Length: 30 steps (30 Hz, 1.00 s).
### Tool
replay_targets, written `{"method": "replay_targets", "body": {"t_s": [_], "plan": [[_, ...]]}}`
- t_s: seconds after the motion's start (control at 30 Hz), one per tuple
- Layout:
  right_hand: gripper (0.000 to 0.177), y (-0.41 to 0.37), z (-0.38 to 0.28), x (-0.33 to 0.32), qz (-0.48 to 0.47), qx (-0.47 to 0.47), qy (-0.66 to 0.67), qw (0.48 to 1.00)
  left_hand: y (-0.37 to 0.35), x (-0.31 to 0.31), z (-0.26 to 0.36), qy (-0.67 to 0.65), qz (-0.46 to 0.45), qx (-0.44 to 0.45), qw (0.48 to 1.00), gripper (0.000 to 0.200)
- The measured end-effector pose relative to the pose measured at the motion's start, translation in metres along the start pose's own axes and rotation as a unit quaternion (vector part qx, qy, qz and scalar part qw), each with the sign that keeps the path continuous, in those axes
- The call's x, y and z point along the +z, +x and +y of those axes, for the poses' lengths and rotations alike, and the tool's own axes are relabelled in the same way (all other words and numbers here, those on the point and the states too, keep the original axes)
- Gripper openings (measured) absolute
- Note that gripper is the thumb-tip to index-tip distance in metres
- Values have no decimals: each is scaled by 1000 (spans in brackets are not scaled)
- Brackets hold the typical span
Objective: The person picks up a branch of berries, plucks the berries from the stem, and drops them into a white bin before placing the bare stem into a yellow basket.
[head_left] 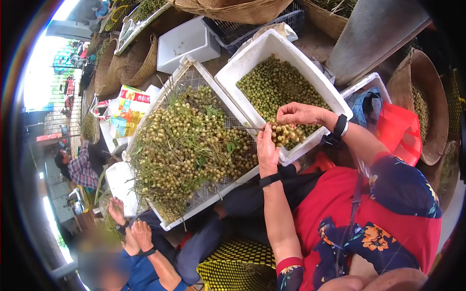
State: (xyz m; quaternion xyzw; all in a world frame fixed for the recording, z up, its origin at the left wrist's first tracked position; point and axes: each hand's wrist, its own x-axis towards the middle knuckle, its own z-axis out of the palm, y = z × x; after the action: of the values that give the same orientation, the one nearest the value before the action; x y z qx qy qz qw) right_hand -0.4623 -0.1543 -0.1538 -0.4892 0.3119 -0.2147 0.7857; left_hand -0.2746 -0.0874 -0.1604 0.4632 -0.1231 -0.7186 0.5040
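Outdoor sorting area crowded with woven baskets (131, 60) and white trays, seen from the head camera.

Both of the person's arms are reaching forward over the lap, each wearing 1 dark wristband, and the hands are meeting above the near rim of the white tray (340, 104) that is holding loose green fruit. The left hand (267, 148) is pointing upward with its forearm nearly straight, its fingers closing on the thin stem of a small fruit cluster (286, 134). The right hand (301, 114) is bending down at the wrist, its fingertips pinching together on the top of that cluster. Beside them, a mesh tray (194, 212) is carrying stemmed fruit. A co-worker's 2 hands (131, 233) are resting together below it.
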Motion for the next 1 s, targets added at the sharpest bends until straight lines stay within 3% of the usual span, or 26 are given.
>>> {"method": "replay_targets", "body": {"t_s": [0.03, 0.1, 0.17, 0.2, 0.23, 0.27, 0.3, 0.37, 0.53, 0.63, 0.7, 0.77, 0.83, 0.9, 1.0], "plan": [[30, 1, 4, 0, -2, 3, 1, 1000, -2, -1, 2, -2, 3, 0, 1000, 18], [26, 2, 9, -5, 47, 25, 210, 976, -4, -3, 7, -44, -13, 12, 999, 20], [25, 1, 13, -17, 39, -10, 180, 983, -8, -2, 15, -50, -14, 9, 999, 21], [27, -2, 15, -22, 106, -76, -60, 990, -9, -2, 18, -55, -18, 18, 998, 21], [30, -3, 19, -25, 166, -135, -294, 931, -11, -1, 20, -60, -21, 27, 998, 22], [33, -4, 14, -24, 116, -137, -144, 973, -14, -1, 21, -64, -22, 28, 997, 22], [33, -9, 10, -22, 117, -139, -143, 973, -15, -2, 23, -63, -23, 28, 997, 22], [32, -29, -18, -2, 61, -22, 16, 998, -16, -6, 23, -61, -19, 12, 998, 24], [23, -33, -16, 18, 15, -114, -23, 993, -22, 6, 27, -78, -32, 20, 996, 23], [23, -32, -15, 15, 13, -57, 15, 998, -24, 8, 26, -71, -23, 12, 997, 23], [20, -26, -2, 14, 26, -67, 78, 994, -25, 6, 24, -76, -19, 10, 997, 24], [16, -21, 14, 4, 79, -67, 286, 953, -23, 1, 20, -75, -30, 10, 997, 24], [17, -21, 4, 2, 86, -78, 260, 959, -23, 2, 20, -82, -26, 10, 996, 25], [23, -24, -4, 3, 43, -41, 68, 996, -23, 2, 20, -76, -20, 3, 997, 26], [29, -26, -25, 12, -23, -42, -37, 998, -22, 4, 20, -69, -26, -5, 997, 26]]}}
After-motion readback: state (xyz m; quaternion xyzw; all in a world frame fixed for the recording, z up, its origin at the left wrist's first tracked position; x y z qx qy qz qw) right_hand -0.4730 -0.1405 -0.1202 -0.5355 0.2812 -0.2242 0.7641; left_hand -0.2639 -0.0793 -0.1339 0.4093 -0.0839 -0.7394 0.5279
